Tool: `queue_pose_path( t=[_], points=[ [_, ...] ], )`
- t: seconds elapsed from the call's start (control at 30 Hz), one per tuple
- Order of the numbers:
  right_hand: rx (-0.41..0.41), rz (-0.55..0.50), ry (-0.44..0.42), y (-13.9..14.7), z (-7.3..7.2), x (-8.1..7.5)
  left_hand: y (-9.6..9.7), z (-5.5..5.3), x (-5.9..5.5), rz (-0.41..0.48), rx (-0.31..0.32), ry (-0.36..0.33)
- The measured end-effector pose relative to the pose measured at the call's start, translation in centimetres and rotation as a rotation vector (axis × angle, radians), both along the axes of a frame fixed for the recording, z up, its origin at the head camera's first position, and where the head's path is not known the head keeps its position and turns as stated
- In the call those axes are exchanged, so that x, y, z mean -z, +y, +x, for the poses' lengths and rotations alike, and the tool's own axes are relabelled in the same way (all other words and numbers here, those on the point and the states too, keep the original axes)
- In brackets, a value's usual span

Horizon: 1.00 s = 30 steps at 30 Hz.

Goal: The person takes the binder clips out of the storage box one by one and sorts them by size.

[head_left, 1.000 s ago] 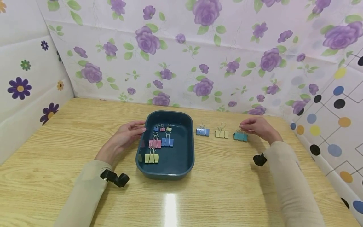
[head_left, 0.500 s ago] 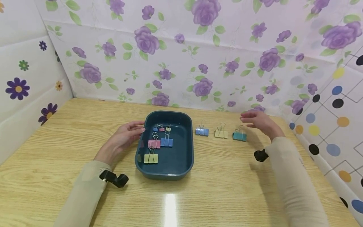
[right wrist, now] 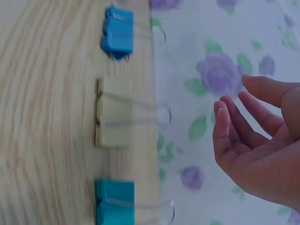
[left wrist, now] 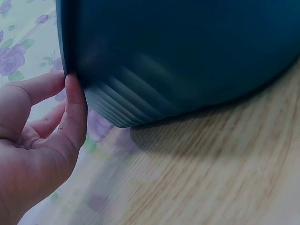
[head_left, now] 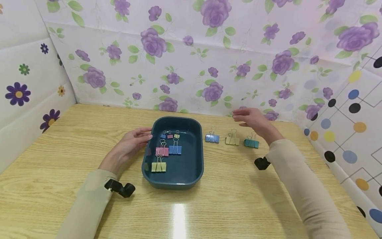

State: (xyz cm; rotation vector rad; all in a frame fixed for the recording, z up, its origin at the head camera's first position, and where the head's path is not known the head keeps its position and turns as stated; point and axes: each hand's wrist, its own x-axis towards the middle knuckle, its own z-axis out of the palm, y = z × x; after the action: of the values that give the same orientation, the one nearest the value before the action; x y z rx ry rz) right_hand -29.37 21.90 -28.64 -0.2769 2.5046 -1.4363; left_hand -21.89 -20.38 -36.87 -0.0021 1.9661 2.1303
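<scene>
My left hand (head_left: 131, 142) pinches the rim of a dark blue tray (head_left: 198, 169) at its left side; in the left wrist view its fingertips meet at the tray's edge. Inside the tray lie small blue, pink and yellow binder clips, plus a larger pink binder clip (head_left: 162, 151), a blue one (head_left: 175, 150) and a yellow one (head_left: 159, 167). Right of it stands a row: a blue binder clip (head_left: 212, 138), a cream binder clip (right wrist: 115, 112) and a teal binder clip (head_left: 251, 143). My right hand (head_left: 253, 121) hovers behind the row, holding nothing, fingers loosely bent.
The wooden table (head_left: 226, 199) ends at a flowered sheet (head_left: 185, 66) behind the tray. A dotted sheet (head_left: 343, 139) borders the right side, and another flowered sheet (head_left: 27, 109) the left. Dark camera mounts sit on both wrists.
My right hand has let go of the teal clip's handle, risen, and moved left above the row. The teal clip stays in place. My left hand has stayed at the tray.
</scene>
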Motion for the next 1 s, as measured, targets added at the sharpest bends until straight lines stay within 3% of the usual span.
queue_pose_path(
  t=[0.53,1.0],
  points=[
    [-0.134,-0.008,-0.001,-8.4,2.8,-1.2,0.0,-0.1,0.1,0.019,-0.011,-0.006],
    [-0.173,0.01,-0.065,-14.8,6.8,0.2,0.1,-0.1,0.0,0.024,-0.01,-0.004]
  ],
)
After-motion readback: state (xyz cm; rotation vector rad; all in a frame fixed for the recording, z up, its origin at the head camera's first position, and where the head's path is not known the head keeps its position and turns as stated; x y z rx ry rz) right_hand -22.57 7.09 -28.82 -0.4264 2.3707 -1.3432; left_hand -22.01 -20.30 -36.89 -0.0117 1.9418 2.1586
